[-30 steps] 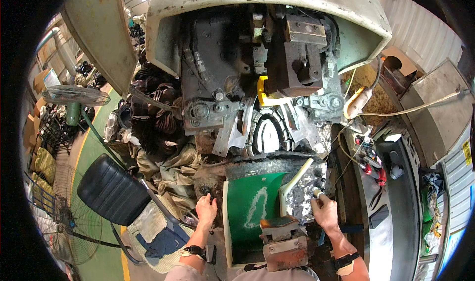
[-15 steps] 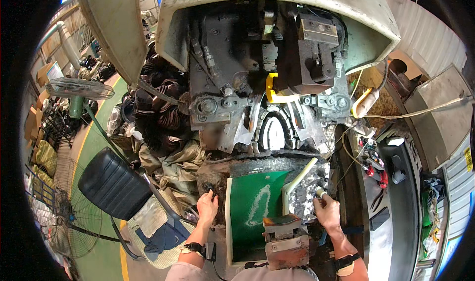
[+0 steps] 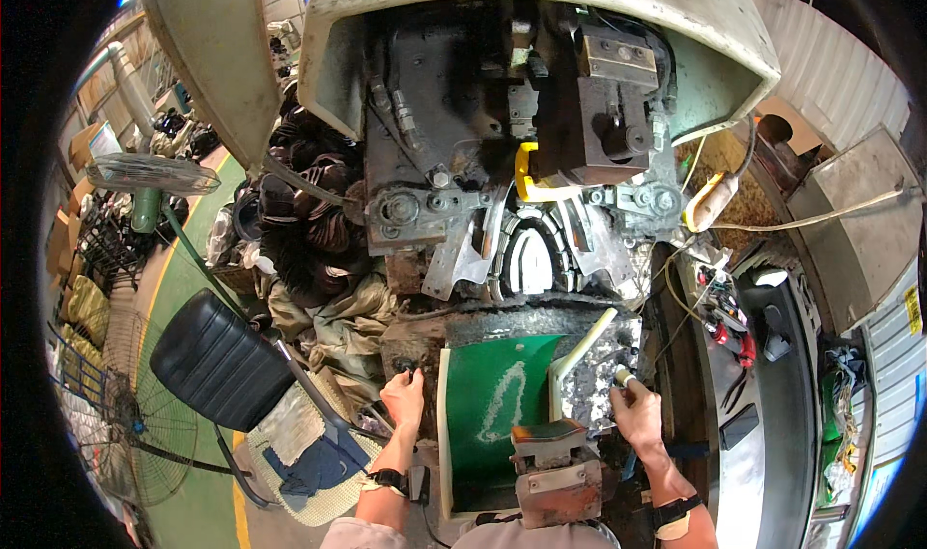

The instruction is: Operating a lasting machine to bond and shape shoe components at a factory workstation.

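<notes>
A large grease-blackened machine (image 3: 454, 95) stands in front of me, with a white arch-shaped form (image 3: 531, 262) framed by metal segments at its centre. My left hand (image 3: 404, 400) is curled closed beside a small black knob (image 3: 405, 364) on the machine's front left; whether its fingertips grip anything is hidden. At the front right, my right hand (image 3: 637, 417) is closed around a pale knob (image 3: 625, 376). Between my hands lies a green tray panel (image 3: 473, 375) with a chalky outline drawn on it. A pale lever bar (image 3: 586, 341) slants up beside the right hand.
A yellow handle (image 3: 526, 174) sits above the arch. On the left stand a black-backed chair (image 3: 220, 358) and fans (image 3: 154, 174). At right, a bench (image 3: 758, 433) holds red-handled pliers (image 3: 744, 344) and a dark phone-like slab (image 3: 740, 425). Dark shoe-like pieces (image 3: 314, 211) are heaped at the left.
My left hand's fingers have curled in more tightly, and the hand has turned slightly near the black knob. My right hand stays on the pale knob. The whole view has shifted a little.
</notes>
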Demonstrator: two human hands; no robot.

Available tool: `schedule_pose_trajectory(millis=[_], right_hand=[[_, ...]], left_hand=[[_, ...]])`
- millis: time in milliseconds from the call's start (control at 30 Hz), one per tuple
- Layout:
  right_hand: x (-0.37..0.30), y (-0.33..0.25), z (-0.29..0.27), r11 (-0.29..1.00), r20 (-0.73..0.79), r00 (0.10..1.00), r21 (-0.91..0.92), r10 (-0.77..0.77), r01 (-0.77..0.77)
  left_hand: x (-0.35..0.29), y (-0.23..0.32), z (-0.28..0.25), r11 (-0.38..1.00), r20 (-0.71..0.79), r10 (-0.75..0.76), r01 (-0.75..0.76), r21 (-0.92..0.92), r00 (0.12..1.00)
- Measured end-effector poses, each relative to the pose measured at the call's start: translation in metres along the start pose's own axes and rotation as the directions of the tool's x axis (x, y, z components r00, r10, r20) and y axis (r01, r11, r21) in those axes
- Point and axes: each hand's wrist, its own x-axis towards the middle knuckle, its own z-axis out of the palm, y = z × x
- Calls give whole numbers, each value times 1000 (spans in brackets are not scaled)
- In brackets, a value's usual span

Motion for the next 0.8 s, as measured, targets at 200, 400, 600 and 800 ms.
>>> schedule_pose_trajectory(millis=[200,400,600,800], right_hand=[[0,-5,-3,999,11,999,-13,38,-38],[1,-2,-2,999,8,999,11,34,-34],[-1,-6,-1,999,5,999,18,39,-39],[0,-15,-6,999,19,999,5,51,-51]], left_hand=[[0,11,0,989,20,-104,105,-104,994],[-2,23,-7,968,30,-172,175,-179,985],[-6,13,-16,958,-30,-190,178,-226,981],[-3,-5,-37,946,23,-225,224,-232,974]])
